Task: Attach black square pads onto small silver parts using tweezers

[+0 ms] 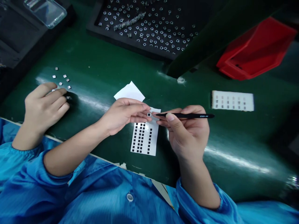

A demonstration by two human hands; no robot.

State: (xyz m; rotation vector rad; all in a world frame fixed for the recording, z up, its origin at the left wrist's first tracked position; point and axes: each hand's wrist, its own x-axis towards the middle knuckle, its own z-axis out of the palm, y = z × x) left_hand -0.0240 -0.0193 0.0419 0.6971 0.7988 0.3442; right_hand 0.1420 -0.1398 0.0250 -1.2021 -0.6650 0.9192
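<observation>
The dark green counter (100, 63) looks glossy, the angular red bin (254, 53) smooth plastic, the slim black tweezers (190, 115) matt, the rectangular white sheet (145, 141) papery.

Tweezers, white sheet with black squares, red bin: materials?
Tweezers: probably coated metal, since the body is evenly black with white lettering and ends in a fine, pale tip; plastic is possible.
White sheet: likely paper or label stock, thin, flat and matte; the black squares are unclear.
Red bin: probably molded plastic, from its uniform color and smooth walls.
</observation>
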